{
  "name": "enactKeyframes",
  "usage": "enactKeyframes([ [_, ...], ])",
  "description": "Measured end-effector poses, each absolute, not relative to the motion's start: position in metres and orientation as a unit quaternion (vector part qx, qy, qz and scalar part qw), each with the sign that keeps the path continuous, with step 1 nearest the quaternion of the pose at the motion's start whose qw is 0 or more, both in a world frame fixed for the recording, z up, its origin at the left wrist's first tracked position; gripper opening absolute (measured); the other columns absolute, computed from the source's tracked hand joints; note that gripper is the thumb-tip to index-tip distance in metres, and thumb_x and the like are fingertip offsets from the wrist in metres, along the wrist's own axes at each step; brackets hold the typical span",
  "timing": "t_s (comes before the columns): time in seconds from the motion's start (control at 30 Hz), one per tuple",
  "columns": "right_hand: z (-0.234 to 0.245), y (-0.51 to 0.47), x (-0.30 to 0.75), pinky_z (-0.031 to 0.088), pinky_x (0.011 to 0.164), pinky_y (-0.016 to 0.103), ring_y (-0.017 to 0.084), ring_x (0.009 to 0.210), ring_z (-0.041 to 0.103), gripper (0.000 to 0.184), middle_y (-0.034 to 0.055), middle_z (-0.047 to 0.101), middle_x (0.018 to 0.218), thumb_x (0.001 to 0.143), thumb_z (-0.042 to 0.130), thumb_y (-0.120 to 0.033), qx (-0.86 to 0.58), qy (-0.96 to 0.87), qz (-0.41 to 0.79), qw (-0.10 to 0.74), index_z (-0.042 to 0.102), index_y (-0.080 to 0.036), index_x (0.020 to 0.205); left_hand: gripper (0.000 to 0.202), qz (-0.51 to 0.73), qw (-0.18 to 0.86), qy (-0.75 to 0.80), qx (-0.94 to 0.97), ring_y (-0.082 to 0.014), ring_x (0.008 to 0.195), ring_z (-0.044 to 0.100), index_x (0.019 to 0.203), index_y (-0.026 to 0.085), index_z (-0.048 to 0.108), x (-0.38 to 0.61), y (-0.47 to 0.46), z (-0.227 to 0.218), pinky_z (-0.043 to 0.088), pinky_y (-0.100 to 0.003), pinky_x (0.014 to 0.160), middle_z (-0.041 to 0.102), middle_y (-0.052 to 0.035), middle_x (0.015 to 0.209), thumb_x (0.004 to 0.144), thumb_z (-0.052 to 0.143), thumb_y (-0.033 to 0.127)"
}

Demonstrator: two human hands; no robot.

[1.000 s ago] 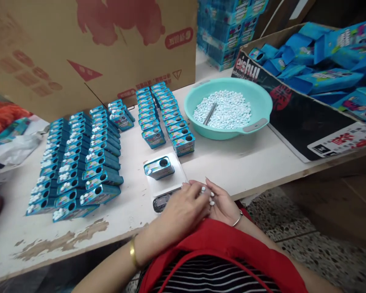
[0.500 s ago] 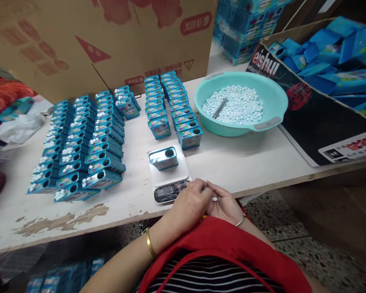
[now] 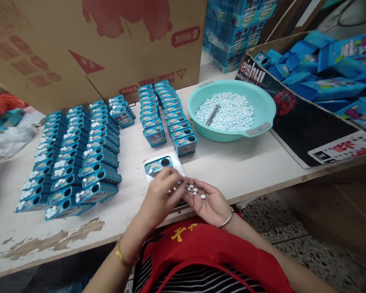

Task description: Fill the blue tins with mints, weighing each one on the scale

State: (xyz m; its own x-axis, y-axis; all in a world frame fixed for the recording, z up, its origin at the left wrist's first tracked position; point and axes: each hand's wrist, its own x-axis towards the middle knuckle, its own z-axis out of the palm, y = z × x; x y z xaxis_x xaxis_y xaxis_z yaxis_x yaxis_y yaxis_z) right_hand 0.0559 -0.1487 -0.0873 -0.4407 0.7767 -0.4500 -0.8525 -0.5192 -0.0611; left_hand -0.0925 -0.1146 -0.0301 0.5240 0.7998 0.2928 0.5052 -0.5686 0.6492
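My right hand (image 3: pixel 212 203) lies palm up over the table's front edge, cupping several white tablets (image 3: pixel 194 190). My left hand (image 3: pixel 161 191) is blurred by motion. Its fingers reach over the small white scale (image 3: pixel 177 160), between the right palm and the blue tin (image 3: pixel 157 165) lying on the scale. The tin's round hole faces up. I cannot tell whether the left fingers hold a tablet. The scale's display is hidden behind my hands.
A teal bowl (image 3: pixel 264 101) of white tablets with a metal scoop (image 3: pixel 212 114) sits at the back right. Rows of blue tins (image 3: pixel 76 154) fill the left, with two more rows (image 3: pixel 167 116) in the centre. A large cardboard box (image 3: pixel 94 44) stands behind them. A box of blue packs (image 3: pixel 323 81) is on the right.
My right hand has turned palm up and spread, so several tablets show. My left hand has risen from the right palm toward the tin on the scale, covering the display.
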Motion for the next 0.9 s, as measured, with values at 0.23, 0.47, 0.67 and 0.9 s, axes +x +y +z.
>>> enactKeyframes([
  [0.23, -0.087, -0.146, 0.057, 0.051, 0.092, 0.029, 0.017, 0.104, 0.065, 0.024, 0.0116, 0.072, 0.096, 0.089, 0.041, -0.016, -0.262, 0.086, 0.833, 0.479, 0.064, -0.009, 0.093, 0.01, 0.203, 0.15, 0.467, 0.847, -0.0093, 0.07, 0.05, 0.081, 0.016, 0.059, -0.113, -0.067, -0.01, 0.04, -0.022, 0.064, 0.053, -0.0012, 0.083, 0.086, 0.05, 0.018],
  [0.47, -0.09, -0.144, 0.061, 0.049, 0.094, 0.03, 0.018, 0.106, 0.064, 0.024, 0.0116, 0.071, 0.096, 0.089, 0.042, -0.017, -0.259, 0.097, 0.828, 0.487, 0.064, -0.009, 0.094, 0.017, 0.144, 0.117, 0.459, 0.869, -0.0123, 0.073, 0.05, 0.082, 0.016, 0.057, -0.118, -0.061, -0.001, 0.04, -0.025, 0.066, 0.054, -0.0026, 0.081, 0.09, 0.047, 0.027],
  [0.67, -0.089, -0.147, 0.067, 0.051, 0.089, 0.029, 0.015, 0.093, 0.067, 0.033, 0.0091, 0.072, 0.095, 0.094, 0.034, -0.025, -0.255, 0.104, 0.838, 0.471, 0.064, -0.011, 0.099, 0.015, 0.181, 0.188, 0.389, 0.884, -0.0139, 0.082, 0.054, 0.097, 0.016, 0.056, -0.085, -0.106, -0.021, 0.046, -0.027, 0.071, 0.057, -0.006, 0.091, 0.09, 0.044, 0.02],
  [0.9, -0.101, -0.171, 0.083, 0.047, 0.096, 0.039, 0.019, 0.109, 0.062, 0.039, 0.0091, 0.066, 0.117, 0.095, 0.032, -0.034, -0.31, 0.108, 0.836, 0.44, 0.058, -0.019, 0.119, 0.022, 0.066, 0.158, 0.33, 0.928, -0.0174, 0.079, 0.054, 0.1, 0.014, 0.056, -0.037, -0.153, -0.084, 0.048, -0.03, 0.064, 0.057, -0.009, 0.093, 0.091, 0.036, 0.018],
])
